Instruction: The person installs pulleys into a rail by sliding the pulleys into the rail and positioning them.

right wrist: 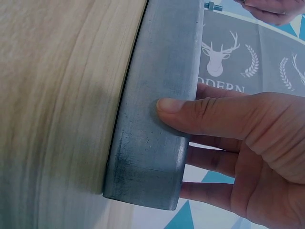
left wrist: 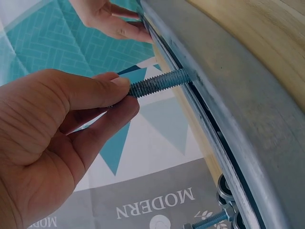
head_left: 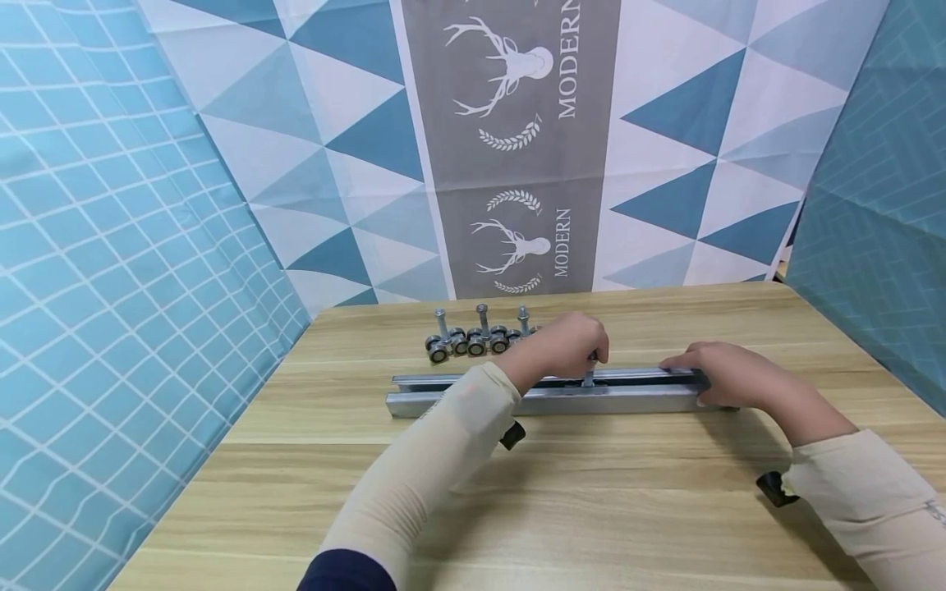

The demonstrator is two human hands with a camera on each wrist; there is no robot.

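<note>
A grey metal rail (head_left: 458, 402) with a slot along its top lies across the table. My left hand (head_left: 565, 349) pinches the upper end of a threaded bolt (left wrist: 159, 83) between thumb and fingers. The bolt stands up out of the rail's slot, right of the rail's middle; whatever is at its lower end is hidden inside. At the right end of the rail, my right hand (head_left: 727, 373) grips it, thumb (right wrist: 171, 106) flat on the near side and fingers over the far side.
Behind the rail stand three roller trolleys, each with an upright bolt: a left one (head_left: 438, 349), a middle one (head_left: 477, 343) and a right one (head_left: 523, 320) partly covered by my left hand. A patterned cloth (head_left: 517, 164) hangs beyond the wooden table (head_left: 591, 509).
</note>
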